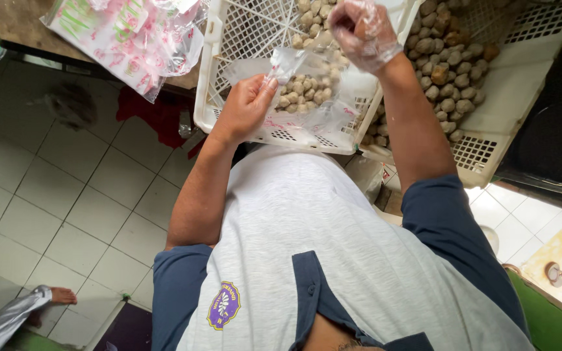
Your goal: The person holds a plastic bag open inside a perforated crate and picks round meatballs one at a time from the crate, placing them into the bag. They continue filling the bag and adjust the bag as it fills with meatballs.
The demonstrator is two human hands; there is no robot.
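The left hand (245, 104) pinches the clear bag (307, 88) open while the gloved right hand (362, 32), fingers closed on meatballs (304, 91), should drop them in.

1. Soft, even daylight fills the scene; the white floor tiles (66, 195) are bright and show only faint shadows.
2. Glare glints off the clear plastic bag (307, 88) and the gloved right hand (362, 32).
3. The right edge falls into deep shadow.
4. The wide lens bends the tile lines and stretches the grey shirt (333, 260).
5. Focus is sharp, with slight softness in the corners.
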